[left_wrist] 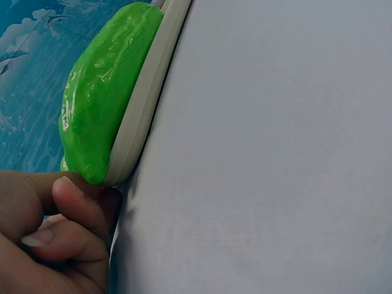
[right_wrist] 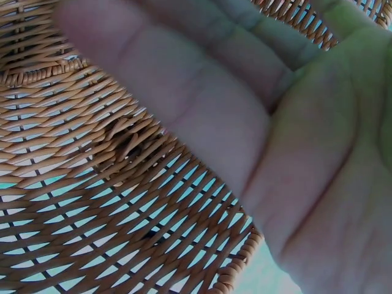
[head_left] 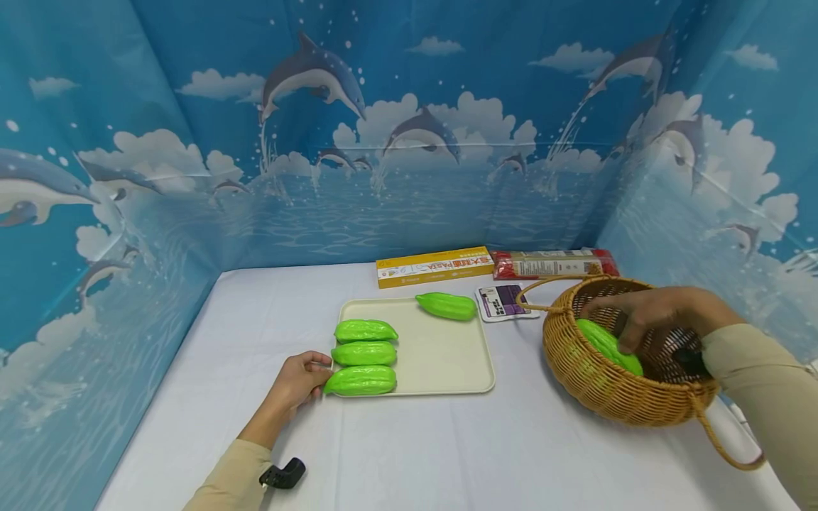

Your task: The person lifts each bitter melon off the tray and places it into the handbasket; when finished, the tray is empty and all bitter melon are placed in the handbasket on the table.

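Now | my right hand (head_left: 645, 316) curls around the green gourd (head_left: 607, 345) inside the basket (head_left: 578, 369), right of tray (head_left: 447, 355) | left hand (head_left: 300, 380) pinches tray's near-left edge | best lift straight up, clearing the rim.

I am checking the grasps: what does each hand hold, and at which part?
Right hand grips the green gourd in the basket from above, mid-body. Left hand holds the tray corner.

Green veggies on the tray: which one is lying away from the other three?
The green vegetable at the tray's far right corner. It lies alone across the tray rim, while the other three sit stacked in a row at the left edge beside the left hand.
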`<action>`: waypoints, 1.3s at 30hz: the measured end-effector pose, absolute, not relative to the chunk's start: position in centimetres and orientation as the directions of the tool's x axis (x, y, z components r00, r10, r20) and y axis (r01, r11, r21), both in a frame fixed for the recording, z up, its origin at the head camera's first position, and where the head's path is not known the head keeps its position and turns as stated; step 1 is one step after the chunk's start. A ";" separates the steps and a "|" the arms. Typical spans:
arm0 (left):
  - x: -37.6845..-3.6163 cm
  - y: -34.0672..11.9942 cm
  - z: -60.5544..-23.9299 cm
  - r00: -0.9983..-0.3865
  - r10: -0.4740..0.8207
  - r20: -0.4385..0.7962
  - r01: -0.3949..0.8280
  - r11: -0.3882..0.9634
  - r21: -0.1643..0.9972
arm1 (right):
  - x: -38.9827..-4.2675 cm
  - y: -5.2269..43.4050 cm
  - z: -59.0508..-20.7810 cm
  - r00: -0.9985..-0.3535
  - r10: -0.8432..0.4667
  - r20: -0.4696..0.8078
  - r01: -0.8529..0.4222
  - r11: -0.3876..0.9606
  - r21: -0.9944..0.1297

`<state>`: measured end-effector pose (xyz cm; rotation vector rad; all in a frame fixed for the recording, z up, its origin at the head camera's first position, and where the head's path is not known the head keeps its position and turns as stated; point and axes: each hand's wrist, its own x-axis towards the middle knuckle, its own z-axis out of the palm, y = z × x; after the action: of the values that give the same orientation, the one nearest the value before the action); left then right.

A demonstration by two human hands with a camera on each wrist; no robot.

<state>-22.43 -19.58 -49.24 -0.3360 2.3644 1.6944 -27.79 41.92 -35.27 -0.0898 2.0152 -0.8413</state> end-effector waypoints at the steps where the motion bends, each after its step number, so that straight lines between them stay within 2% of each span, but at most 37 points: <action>1: -22.4 -19.6 -49.2 -0.950 -0.062 -0.305 -0.309 0.311 0.899 | -27.8 41.9 -35.3 -0.578 -0.365 -0.729 0.249 0.773 -0.584; 8: -22.4 -19.6 -49.3 -0.951 -0.055 -0.303 -0.304 0.313 0.899 | -27.8 41.9 -35.1 -0.595 -0.371 -0.713 0.218 0.779 -0.587; 12: -22.4 -19.5 -49.3 -0.951 -0.052 -0.305 -0.306 0.316 0.898 | -27.8 42.2 -34.0 -0.657 -0.396 -0.642 0.182 0.743 -0.645; 17: -22.4 -19.5 -49.2 -0.953 -0.051 -0.298 -0.298 0.327 0.897 | -27.3 43.0 -31.9 -0.799 -0.451 -0.397 -0.002 0.662 -0.749; 20: -22.3 -19.6 -49.2 -0.953 -0.051 -0.299 -0.298 0.329 0.896 | -26.5 42.9 -30.7 -0.885 -0.399 -0.239 -0.084 0.643 -0.762; 24: -22.3 -19.6 -49.1 -0.953 -0.051 -0.299 -0.299 0.328 0.896 | -24.9 41.7 -29.3 -0.957 -0.278 -0.085 -0.097 0.582 -0.808; 26: -22.2 -19.6 -49.1 -0.953 -0.053 -0.300 -0.300 0.325 0.897 | -24.1 40.6 -28.8 -0.970 -0.241 -0.016 -0.094 0.436 -0.895; 29: -22.2 -19.6 -49.0 -0.952 -0.056 -0.302 -0.304 0.317 0.898 | -22.7 38.4 -28.6 -0.968 -0.221 0.119 -0.129 0.032 -0.991; 31: -22.2 -19.7 -49.0 -0.951 -0.055 -0.304 -0.306 0.315 0.899 | -21.7 36.5 -28.7 -0.950 -0.231 0.209 -0.150 -0.250 -0.956; 33: -22.2 -19.7 -49.0 -0.951 -0.054 -0.303 -0.304 0.316 0.899 | -20.8 34.4 -28.9 -0.928 -0.246 0.279 -0.150 -0.440 -0.885; 36: -22.2 -19.7 -49.0 -0.953 -0.049 -0.298 -0.297 0.319 0.900 | -19.6 31.3 -29.6 -0.911 -0.272 0.311 -0.105 -0.576 -0.810; 39: -22.2 -19.7 -49.0 -0.955 -0.048 -0.291 -0.291 0.316 0.903 | -18.7 28.3 -31.0 -0.924 -0.282 0.257 -0.041 -0.596 -0.802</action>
<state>-22.16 -19.68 -49.03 -0.3107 2.3694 1.6948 -18.69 28.25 -30.96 -0.5486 1.3372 -2.6330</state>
